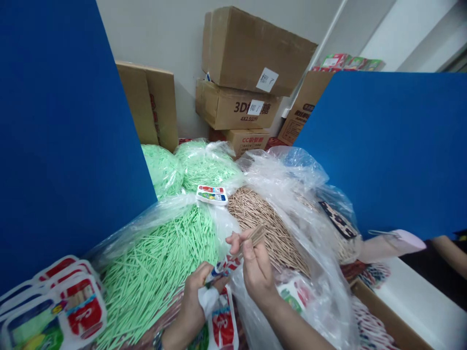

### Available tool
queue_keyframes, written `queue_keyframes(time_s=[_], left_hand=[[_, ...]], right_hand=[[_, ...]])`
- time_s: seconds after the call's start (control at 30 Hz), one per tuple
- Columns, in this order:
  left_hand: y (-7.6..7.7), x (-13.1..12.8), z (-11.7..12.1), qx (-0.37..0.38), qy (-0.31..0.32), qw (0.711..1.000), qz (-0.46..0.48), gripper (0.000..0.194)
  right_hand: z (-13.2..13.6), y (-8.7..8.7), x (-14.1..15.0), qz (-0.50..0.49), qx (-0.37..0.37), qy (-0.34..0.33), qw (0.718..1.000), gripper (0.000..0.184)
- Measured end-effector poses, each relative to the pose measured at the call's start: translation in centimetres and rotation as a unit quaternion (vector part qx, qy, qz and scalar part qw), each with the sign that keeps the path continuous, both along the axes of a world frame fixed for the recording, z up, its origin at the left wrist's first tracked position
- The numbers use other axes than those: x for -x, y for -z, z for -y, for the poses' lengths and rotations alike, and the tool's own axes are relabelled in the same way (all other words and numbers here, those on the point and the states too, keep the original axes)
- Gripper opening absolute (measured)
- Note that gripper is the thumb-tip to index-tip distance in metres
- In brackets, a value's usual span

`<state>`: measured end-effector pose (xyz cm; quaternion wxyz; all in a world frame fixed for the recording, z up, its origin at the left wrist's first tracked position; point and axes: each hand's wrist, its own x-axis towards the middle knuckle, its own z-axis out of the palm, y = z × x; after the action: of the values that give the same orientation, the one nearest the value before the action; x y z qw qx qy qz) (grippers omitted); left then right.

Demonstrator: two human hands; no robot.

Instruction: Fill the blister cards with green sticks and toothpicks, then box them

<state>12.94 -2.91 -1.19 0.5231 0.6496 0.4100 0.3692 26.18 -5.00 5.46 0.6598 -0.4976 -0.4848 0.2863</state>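
My right hand (258,270) is closed on a small bunch of thin brown sticks (258,234), above the open bag of loose brown sticks (270,221). My left hand (191,301) grips a small printed packet (226,266) in red, white and blue, its top tilted toward my right hand. Something white (208,299), perhaps tissue or tape, lies against the left fingers. Under my hands sits another printed packet (223,321) with a red cola label, partly hidden. To the left, loose green sticks (160,262) fill an open clear bag.
Flat printed packets (78,306) are stacked at lower left; one packet (211,195) rests between the bags. A phone (337,219) lies on the plastic. Blue panels (397,150) flank the space, cardboard boxes (251,53) behind. A person's arm (450,253) shows at right.
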Motion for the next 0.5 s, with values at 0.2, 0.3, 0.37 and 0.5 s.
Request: queue_keyframes(time_s=[0.2,0.3,0.37,0.5], left_hand=[[-0.7,0.0,-0.8,-0.068,0.031,0.997,-0.018,0.019],[-1.2,0.1,-1.4,-0.079,0.035,0.996,-0.005,0.016],[-1.4,0.1,-1.8,-0.08,0.043,0.996,0.0,0.016],[-1.5,0.1,-2.1,-0.065,0.047,0.997,0.016,0.019]], right_hand=[[0.2,0.8,0.6,0.116,0.026,0.021,0.993,0.022],[0.6,1.3,0.0,0.167,0.031,0.002,0.985,0.021],[0.8,1.2,-0.6,0.193,0.036,-0.017,0.98,0.028],[1.0,0.5,-1.8,0.279,0.024,-0.027,0.96,0.047]])
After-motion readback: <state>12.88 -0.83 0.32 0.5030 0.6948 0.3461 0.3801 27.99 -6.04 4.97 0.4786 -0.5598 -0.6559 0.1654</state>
